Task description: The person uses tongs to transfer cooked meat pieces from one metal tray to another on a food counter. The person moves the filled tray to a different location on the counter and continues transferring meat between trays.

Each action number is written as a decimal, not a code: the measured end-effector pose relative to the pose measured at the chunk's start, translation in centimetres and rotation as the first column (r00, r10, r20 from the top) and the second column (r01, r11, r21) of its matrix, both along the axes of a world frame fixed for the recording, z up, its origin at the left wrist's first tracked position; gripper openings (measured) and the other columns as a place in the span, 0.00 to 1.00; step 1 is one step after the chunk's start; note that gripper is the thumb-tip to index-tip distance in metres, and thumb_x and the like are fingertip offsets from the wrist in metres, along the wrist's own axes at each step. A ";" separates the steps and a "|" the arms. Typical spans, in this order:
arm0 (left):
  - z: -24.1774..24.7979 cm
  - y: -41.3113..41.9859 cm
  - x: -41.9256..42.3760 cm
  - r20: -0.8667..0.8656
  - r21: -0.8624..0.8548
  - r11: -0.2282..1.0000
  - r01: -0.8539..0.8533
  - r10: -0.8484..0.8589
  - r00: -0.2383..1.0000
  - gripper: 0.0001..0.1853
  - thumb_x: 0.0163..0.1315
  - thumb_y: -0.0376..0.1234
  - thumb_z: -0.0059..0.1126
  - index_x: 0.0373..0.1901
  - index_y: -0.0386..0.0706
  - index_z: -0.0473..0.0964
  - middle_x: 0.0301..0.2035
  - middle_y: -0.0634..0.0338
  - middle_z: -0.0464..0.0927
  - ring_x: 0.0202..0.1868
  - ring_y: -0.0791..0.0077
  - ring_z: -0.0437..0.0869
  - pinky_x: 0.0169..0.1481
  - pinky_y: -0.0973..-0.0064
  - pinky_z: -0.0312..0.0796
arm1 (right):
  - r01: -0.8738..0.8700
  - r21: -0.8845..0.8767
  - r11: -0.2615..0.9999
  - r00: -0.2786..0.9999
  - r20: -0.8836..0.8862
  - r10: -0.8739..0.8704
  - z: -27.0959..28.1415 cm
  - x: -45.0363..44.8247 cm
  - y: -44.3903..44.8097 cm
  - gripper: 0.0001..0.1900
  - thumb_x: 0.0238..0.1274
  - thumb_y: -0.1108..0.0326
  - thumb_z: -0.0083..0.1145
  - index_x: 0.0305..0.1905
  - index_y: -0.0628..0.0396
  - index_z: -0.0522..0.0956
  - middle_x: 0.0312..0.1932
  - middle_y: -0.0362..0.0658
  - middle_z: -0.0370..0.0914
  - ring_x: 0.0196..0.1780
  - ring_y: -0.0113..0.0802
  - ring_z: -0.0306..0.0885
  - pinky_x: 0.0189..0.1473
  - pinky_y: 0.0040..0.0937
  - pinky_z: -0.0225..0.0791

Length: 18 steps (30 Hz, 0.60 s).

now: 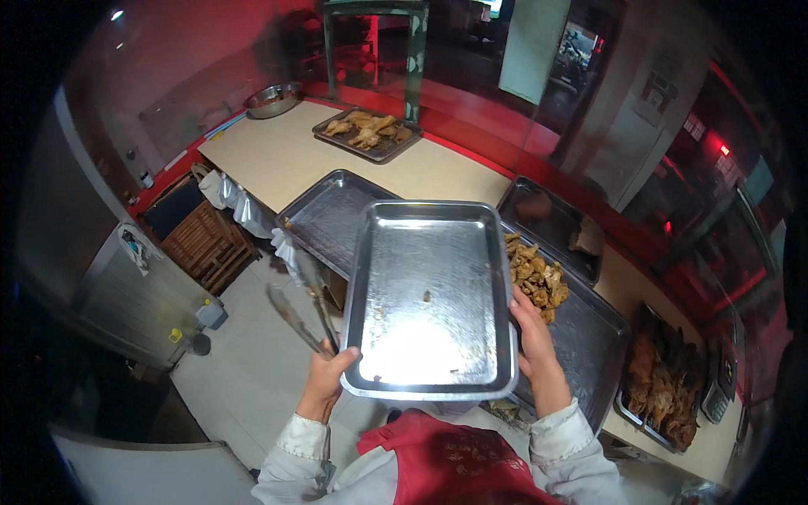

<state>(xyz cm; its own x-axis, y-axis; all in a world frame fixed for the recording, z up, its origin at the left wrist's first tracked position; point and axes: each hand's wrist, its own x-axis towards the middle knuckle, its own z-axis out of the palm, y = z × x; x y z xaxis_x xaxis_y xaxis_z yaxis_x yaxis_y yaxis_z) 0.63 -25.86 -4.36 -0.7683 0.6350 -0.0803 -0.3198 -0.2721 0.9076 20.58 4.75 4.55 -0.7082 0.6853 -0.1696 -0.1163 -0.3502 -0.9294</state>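
My left hand (326, 377) grips a pair of metal tongs (302, 315) and the left edge of a shiny metal tray (432, 297), with its thumb on the rim. The tongs point up and away, slightly blurred. My right hand (536, 341) holds the tray's right edge. Only small brown crumbs lie in this tray. Behind its right side, a heap of browned meat pieces (535, 278) rests on a large dark tray (587, 341). Another large tray (338, 214), with a few crumbs, is partly hidden behind the held one.
A tray of cooked poultry pieces (366, 131) and a metal bowl (273, 101) stand at the counter's (252, 148) far side. To the right are a dark tray (549, 221), a tray of dark roasted meat (663, 385) and a scale (718, 385). Plastic bags (249, 211) hang at the left edge.
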 end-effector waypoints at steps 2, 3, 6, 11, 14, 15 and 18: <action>-0.4 0.0 -0.7 0.028 0.003 0.983 -0.183 0.183 0.983 0.12 0.65 0.26 0.68 0.49 0.37 0.79 0.41 0.60 0.84 0.41 0.74 0.85 0.49 0.72 0.78 | 0.024 -0.027 0.999 1.000 0.020 -0.023 -0.6 0.2 -0.6 0.30 0.83 0.62 0.52 0.82 0.61 0.63 0.71 0.51 0.76 0.69 0.40 0.79 0.71 0.36 0.72; -0.5 0.2 -1.3 0.042 0.005 0.966 -0.259 0.258 0.965 0.10 0.66 0.25 0.67 0.48 0.38 0.79 0.40 0.60 0.84 0.41 0.74 0.85 0.48 0.72 0.78 | 0.004 -0.047 0.999 1.000 0.026 -0.003 -0.2 0.8 -0.9 0.30 0.84 0.61 0.52 0.81 0.61 0.63 0.71 0.54 0.76 0.69 0.43 0.80 0.70 0.37 0.74; -2.6 0.7 -4.9 0.006 0.030 0.939 -0.343 0.343 0.939 0.12 0.68 0.25 0.65 0.51 0.35 0.79 0.45 0.58 0.84 0.45 0.74 0.84 0.52 0.72 0.76 | 0.026 -0.058 0.998 1.000 -0.011 -0.027 -0.8 2.8 -1.2 0.27 0.85 0.63 0.50 0.78 0.65 0.65 0.63 0.58 0.80 0.61 0.46 0.86 0.61 0.37 0.82; -3.1 5.4 -9.4 -0.055 0.019 0.868 -0.497 0.497 0.866 0.13 0.72 0.29 0.65 0.53 0.31 0.78 0.46 0.57 0.84 0.47 0.73 0.83 0.56 0.71 0.75 | 0.123 -0.080 0.989 0.992 -0.019 -0.125 -2.4 7.4 -1.4 0.21 0.85 0.63 0.48 0.71 0.65 0.71 0.54 0.58 0.85 0.51 0.45 0.90 0.51 0.36 0.85; -4.3 7.0 -12.6 -0.249 -0.181 0.799 -0.573 0.527 0.813 0.12 0.76 0.36 0.65 0.41 0.35 0.75 0.35 0.60 0.81 0.38 0.73 0.84 0.44 0.70 0.77 | 0.212 -0.100 0.972 0.977 0.022 -0.211 -3.5 8.7 -2.6 0.18 0.84 0.63 0.49 0.66 0.64 0.75 0.48 0.57 0.87 0.45 0.44 0.91 0.46 0.33 0.86; -4.0 7.6 -12.7 -0.204 -0.211 0.838 -0.504 0.466 0.861 0.13 0.76 0.36 0.66 0.40 0.36 0.74 0.33 0.61 0.79 0.34 0.74 0.82 0.39 0.70 0.76 | 0.240 -0.111 0.965 0.971 0.041 -0.236 -4.2 9.4 -2.9 0.18 0.84 0.63 0.49 0.65 0.64 0.75 0.47 0.56 0.87 0.44 0.43 0.91 0.45 0.33 0.86; -3.0 9.3 -13.2 -0.172 -0.273 0.884 -0.380 0.343 0.923 0.14 0.76 0.38 0.65 0.41 0.37 0.74 0.26 0.62 0.76 0.19 0.77 0.74 0.20 0.73 0.65 | 0.288 -0.171 0.942 0.957 0.080 -0.278 -6.1 11.1 -4.5 0.17 0.82 0.64 0.51 0.64 0.64 0.76 0.47 0.56 0.87 0.44 0.44 0.90 0.46 0.36 0.85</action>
<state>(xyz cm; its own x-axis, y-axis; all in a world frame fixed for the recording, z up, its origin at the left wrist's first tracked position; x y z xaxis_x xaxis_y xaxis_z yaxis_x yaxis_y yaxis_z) -12.55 -16.57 -7.34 -0.9551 0.2720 -0.1175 -0.1394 -0.0626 0.9883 31.67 0.23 -1.59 -0.4760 0.8110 -0.3402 -0.1866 -0.4712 -0.8621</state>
